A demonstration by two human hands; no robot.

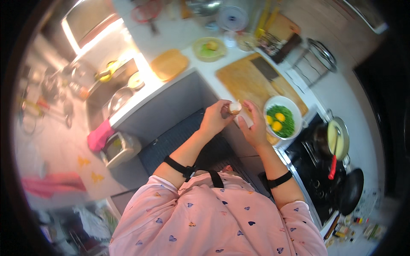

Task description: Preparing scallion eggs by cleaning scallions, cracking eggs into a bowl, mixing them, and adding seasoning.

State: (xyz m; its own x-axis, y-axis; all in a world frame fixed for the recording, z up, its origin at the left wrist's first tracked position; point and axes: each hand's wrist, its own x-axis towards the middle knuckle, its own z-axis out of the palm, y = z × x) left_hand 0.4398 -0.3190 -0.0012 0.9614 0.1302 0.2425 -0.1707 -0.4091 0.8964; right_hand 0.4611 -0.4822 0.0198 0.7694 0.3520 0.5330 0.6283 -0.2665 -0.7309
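Observation:
My left hand (215, 117) grips a brown eggshell (234, 108) whose white inside faces up. Beside it my right hand (255, 128) has its fingers apart, and nothing shows between them. Just to the right of that hand stands a white bowl (298, 110) of finely chopped greens (288, 126). On the greens lie three egg yolks, one of them (276, 126) towards the front. Beyond my hands a wooden cutting board (238, 80) rests on the counter, with a cleaver (264, 68) lying on it.
A gas hob (304, 169) on the right carries a pot (343, 137) with a red-handled utensil (333, 166); a black wok (350, 192) is beside it. Left are a sink (96, 102) and a waste bin (128, 144). A plate (200, 56) stands at the back.

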